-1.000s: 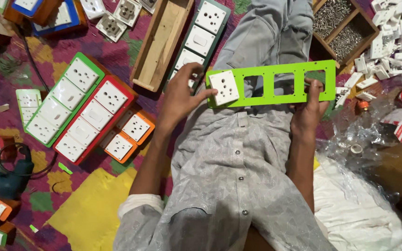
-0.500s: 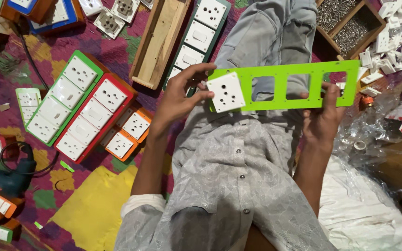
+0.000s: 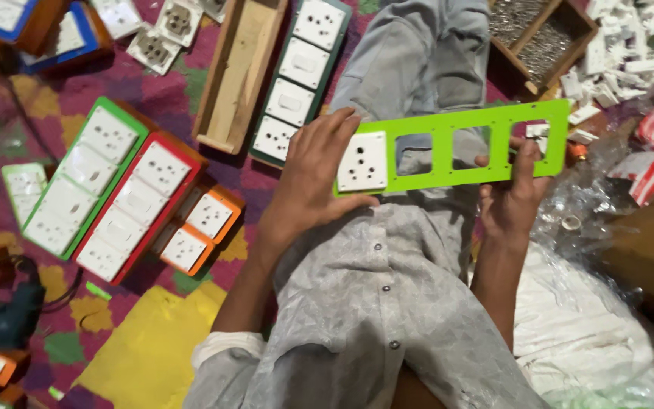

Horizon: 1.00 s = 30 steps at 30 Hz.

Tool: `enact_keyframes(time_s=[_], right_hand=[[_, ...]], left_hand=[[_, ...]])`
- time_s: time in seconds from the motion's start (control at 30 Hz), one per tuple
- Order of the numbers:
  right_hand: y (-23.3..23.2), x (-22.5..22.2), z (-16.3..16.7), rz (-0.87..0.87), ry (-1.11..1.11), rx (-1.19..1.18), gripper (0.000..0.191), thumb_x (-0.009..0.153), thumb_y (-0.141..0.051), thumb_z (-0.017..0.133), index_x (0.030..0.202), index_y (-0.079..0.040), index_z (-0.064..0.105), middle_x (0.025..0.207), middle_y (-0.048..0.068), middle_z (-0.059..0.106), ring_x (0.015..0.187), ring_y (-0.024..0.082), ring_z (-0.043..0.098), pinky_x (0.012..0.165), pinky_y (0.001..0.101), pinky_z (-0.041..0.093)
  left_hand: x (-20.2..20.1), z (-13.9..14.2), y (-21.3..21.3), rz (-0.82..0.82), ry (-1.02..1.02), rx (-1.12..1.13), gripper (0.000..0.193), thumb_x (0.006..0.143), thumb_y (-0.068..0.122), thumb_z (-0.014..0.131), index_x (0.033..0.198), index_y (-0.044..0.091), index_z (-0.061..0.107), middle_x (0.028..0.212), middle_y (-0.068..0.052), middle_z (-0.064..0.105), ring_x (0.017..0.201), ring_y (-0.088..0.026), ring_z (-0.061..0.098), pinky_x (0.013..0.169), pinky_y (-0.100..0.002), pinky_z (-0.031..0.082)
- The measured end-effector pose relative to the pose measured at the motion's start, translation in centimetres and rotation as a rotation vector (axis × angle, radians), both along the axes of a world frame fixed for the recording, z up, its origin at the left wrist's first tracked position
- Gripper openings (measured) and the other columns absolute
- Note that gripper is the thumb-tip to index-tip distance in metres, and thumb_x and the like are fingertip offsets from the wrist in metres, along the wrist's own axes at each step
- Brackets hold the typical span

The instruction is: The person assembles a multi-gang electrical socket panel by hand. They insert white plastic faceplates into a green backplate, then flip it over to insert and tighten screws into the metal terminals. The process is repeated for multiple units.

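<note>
Both my hands hold a long bright green plastic frame plate level above my lap. A white socket module sits in its leftmost opening; the other three openings are empty. My left hand grips the plate's left end, fingers spread beside the socket. At the right part of the plate, my right hand supports it from below, with the thumb over the lower bar.
Finished switch boards in green, red, orange and dark green frames lie on the patterned mat at left. A wooden box lies beside them. A tray of screws and loose white parts are at upper right. A drill lies at lower left.
The green plate has shifted slightly right and tilted, its right end rising. My left hand has slid closer against the socket module. The view moved a little.
</note>
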State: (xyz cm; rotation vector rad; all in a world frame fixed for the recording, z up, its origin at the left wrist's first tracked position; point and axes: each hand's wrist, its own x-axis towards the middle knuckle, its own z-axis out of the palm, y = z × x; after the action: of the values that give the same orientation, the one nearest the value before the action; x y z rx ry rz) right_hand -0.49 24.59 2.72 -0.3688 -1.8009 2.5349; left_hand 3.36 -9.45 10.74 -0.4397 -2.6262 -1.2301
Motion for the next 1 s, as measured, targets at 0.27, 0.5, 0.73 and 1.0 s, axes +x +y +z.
enact_keyframes(time_s=[0.27,0.5,0.73,1.0], right_hand=[[3.3,-1.5,1.5,0.051,0.01,0.096,0.04,0.112,-0.031,0.065,0.136,-0.002,0.054,0.123,0.011,0.068,0.109,0.02,0.068,0.08,0.0287,0.058],[6.4,-7.3,5.6,-0.164,0.426,1.599,0.02,0.113,-0.017,0.067,0.126,-0.002,0.065,0.121,0.013,0.068,0.12,0.03,0.059,0.108,0.0472,0.044],[2.9,-22.1,0.3,0.463,0.447,1.736,0.016,0.109,-0.016,0.069,0.119,-0.005,0.074,0.112,0.019,0.07,0.107,0.042,0.06,0.09,0.0553,0.046],[2.0,-28.1,-6.7,0.532,0.427,1.791,0.028,0.09,-0.001,0.066,0.118,0.004,0.065,0.113,0.035,0.065,0.102,0.054,0.061,0.081,0.0569,0.052]], left_hand=[[-3.6,-1.7,3.7,-0.102,-0.036,-0.082,0.092,0.056,0.034,0.093,0.132,0.001,0.053,0.113,-0.016,0.059,0.106,-0.035,0.057,0.089,-0.046,0.044],[-6.7,-4.1,6.3,-0.15,0.068,-0.12,0.097,0.053,0.031,0.094,0.135,0.0,0.052,0.108,-0.014,0.058,0.103,-0.033,0.057,0.089,-0.045,0.044],[-6.6,-5.7,5.4,-0.163,0.067,0.025,0.101,0.056,0.038,0.095,0.14,0.003,0.05,0.117,-0.014,0.061,0.109,-0.033,0.056,0.094,-0.045,0.044],[-6.8,-6.1,4.2,-0.2,-0.06,0.249,0.081,0.076,0.025,0.087,0.143,0.003,0.048,0.123,-0.015,0.061,0.112,-0.035,0.055,0.103,-0.045,0.044]])
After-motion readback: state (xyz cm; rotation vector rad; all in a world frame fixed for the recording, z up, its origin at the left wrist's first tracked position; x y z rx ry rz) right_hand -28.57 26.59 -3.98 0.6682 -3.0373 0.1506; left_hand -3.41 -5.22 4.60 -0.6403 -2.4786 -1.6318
